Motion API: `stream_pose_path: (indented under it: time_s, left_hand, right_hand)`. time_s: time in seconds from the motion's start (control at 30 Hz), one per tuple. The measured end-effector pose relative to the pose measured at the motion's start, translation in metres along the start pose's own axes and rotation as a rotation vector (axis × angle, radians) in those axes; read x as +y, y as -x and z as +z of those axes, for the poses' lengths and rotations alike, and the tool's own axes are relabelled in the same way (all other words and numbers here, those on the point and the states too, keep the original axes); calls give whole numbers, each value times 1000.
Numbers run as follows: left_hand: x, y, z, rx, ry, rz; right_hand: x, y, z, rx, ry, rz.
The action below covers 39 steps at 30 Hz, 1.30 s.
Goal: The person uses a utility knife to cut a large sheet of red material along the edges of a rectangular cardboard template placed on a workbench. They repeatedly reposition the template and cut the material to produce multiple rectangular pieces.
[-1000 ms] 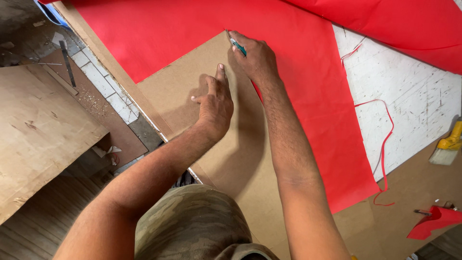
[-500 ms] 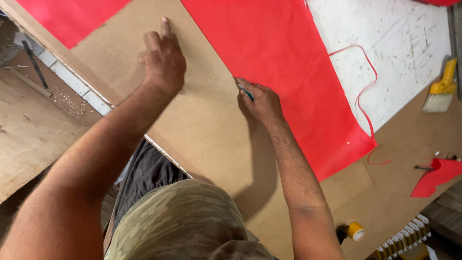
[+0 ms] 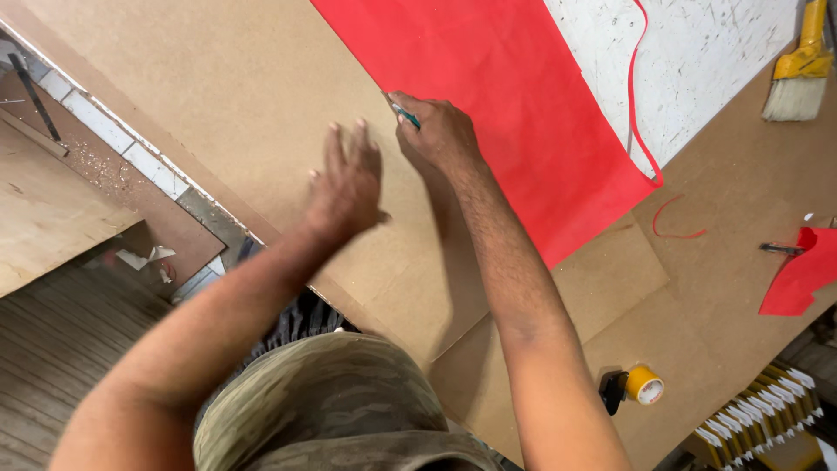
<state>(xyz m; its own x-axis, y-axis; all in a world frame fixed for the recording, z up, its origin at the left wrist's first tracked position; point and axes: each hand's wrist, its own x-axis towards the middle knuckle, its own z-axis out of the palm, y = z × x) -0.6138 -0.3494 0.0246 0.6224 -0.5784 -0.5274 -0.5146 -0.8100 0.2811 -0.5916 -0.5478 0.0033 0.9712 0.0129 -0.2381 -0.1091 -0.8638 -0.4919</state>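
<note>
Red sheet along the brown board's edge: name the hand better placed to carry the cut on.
Right. The right hand already grips the small green-handled cutter at the red sheet edge. The left hand lies flat on the brown board, holding nothing.

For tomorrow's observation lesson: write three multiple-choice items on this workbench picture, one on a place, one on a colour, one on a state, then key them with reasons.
1. Where does the yellow-handled brush lie?
A. top right of the bench
B. under the left hand
C. on the floor

2. What colour is the large sheet beside the brown board?
A. blue
B. red
C. green

3. How is the left hand?
A. clenched round a tool
B. spread open, flat on the board
C. out of sight

Answers: 1 A, the brush rests at the upper right corner. 2 B, the sheet is bright red. 3 B, its fingers fan out on the board, while the right hand grips a small teal tool at the sheet's edge.
</note>
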Motion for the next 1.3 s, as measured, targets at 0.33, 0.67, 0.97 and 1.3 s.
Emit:
stream_pose_path:
  time_s: [0.33,0.67,0.97,1.3]
  left_hand:
    - [85,31,36,-65,-305,19]
    - [106,36,34,-98,-341,23]
    - [123,39,30,-112,-336,27]
    - [125,37,30,-121,-336,50]
  right_hand:
    - [26,29,9,20,-1,-45]
    - [106,221,-17,2,21,85]
    - [160,357,-34,86,86,145]
    - [166,406,-39,65,110,291]
